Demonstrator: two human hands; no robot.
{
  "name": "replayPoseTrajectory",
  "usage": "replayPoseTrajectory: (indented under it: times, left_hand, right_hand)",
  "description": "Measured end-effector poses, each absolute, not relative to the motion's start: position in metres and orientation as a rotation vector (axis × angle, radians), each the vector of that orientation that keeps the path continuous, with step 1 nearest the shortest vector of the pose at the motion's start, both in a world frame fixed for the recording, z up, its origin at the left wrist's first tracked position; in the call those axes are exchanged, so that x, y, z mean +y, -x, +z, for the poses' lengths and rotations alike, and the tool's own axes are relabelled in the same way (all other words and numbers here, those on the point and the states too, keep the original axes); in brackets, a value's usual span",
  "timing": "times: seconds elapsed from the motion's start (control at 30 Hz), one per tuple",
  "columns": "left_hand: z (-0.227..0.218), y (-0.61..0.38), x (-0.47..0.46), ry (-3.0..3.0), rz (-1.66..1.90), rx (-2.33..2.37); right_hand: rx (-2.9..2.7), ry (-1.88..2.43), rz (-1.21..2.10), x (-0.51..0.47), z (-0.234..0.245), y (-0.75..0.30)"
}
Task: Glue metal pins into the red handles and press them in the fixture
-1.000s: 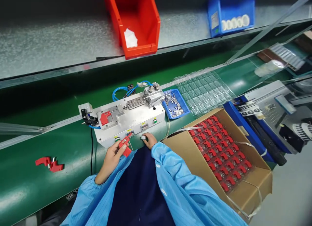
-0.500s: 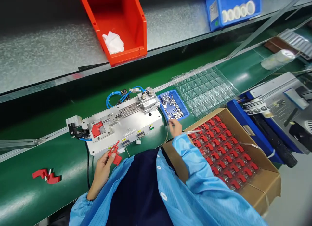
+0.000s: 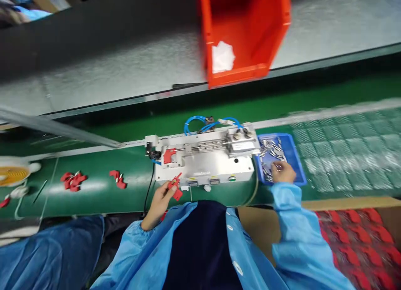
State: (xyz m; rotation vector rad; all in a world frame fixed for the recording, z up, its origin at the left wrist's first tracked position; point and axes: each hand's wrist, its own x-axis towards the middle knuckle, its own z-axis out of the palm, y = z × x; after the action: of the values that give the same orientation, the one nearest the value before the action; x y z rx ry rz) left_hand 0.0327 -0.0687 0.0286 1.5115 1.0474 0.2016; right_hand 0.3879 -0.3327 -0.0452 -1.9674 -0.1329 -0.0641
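My left hand (image 3: 162, 201) is closed on a red plastic part (image 3: 177, 192) with a thin projecting piece, just in front of the machine's near edge. A similar red part (image 3: 169, 155) sits in the holder at the left end of the white and silver machine (image 3: 206, 162). My right hand (image 3: 283, 172) reaches into the blue tray (image 3: 299, 165), fingers drawn together over small metal pins (image 3: 275, 150). Whatever lies between those fingertips is too small and blurred to make out.
Red parts (image 3: 117, 179) lie on the green bench at left, with a larger cluster (image 3: 73, 181) beyond. Clear blister trays (image 3: 332, 152) lie right of the blue tray. A carton (image 3: 347, 203) of red parts stands at lower right. Above hangs a red bin (image 3: 241, 75) on a shelf.
The view has swung left. My right hand has gone from beside the blue tray's front edge to inside it, among the pins. My left hand keeps its red part.
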Motion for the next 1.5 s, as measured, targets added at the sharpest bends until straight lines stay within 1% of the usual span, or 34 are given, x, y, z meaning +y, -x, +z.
replayPoseTrajectory:
  times: [0.07, 0.1, 0.17, 0.23, 0.33, 0.47, 0.57, 0.7, 0.83, 0.97, 1.2, 1.3, 1.5]
  left_hand:
    - [0.026, -0.034, -0.065, -1.465, 0.238, 1.037]
    - [0.024, -0.033, -0.062, -1.437, 0.251, 1.034]
    - [0.020, -0.030, -0.056, -1.382, 0.261, 1.030]
    - [0.016, -0.028, -0.050, -1.332, 0.270, 1.015]
    - [0.013, -0.028, -0.043, -1.262, 0.305, 0.991]
    - [0.015, -0.026, -0.039, -1.181, 0.354, 0.954]
    - [0.014, -0.019, -0.038, -1.133, 0.399, 0.953]
    - [0.007, -0.004, -0.035, -1.098, 0.464, 0.993]
    - [-0.001, 0.003, -0.031, -1.107, 0.526, 1.023]
    - [-0.006, 0.002, -0.027, -1.142, 0.550, 1.001]
    - [-0.015, 0.009, -0.023, -1.176, 0.583, 1.018]
    - [-0.016, 0.009, -0.023, -1.172, 0.556, 1.020]
    - [-0.008, 0.000, -0.030, -1.288, 0.562, 0.972]
  right_hand:
    - [-0.022, 1.979, -0.157, -0.325, -0.033, -0.374]
    - [-0.051, 1.962, -0.216, -0.320, -0.025, -0.362]
    - [-0.283, 1.918, -0.278, -0.302, -0.009, -0.332]
    - [-0.605, 1.884, -0.197, -0.272, 0.005, -0.301]
    - [-0.966, 1.805, 0.045, -0.204, 0.014, -0.270]
    - [-1.253, 1.792, 0.158, -0.111, 0.004, -0.263]
    - [-1.416, 1.924, 0.182, -0.075, -0.007, -0.268]
    - [-1.568, 2.052, 0.125, -0.071, -0.012, -0.271]
    - [-1.649, 2.060, 0.043, -0.066, -0.008, -0.265]
    - [-1.741, 2.042, 0.065, -0.051, -0.007, -0.255]
    - [-1.606, 2.079, -0.063, -0.079, -0.018, -0.260]
    - [-1.630, 2.070, -0.030, -0.079, -0.017, -0.256]
    - [-1.721, 2.088, 0.116, -0.048, -0.013, -0.246]
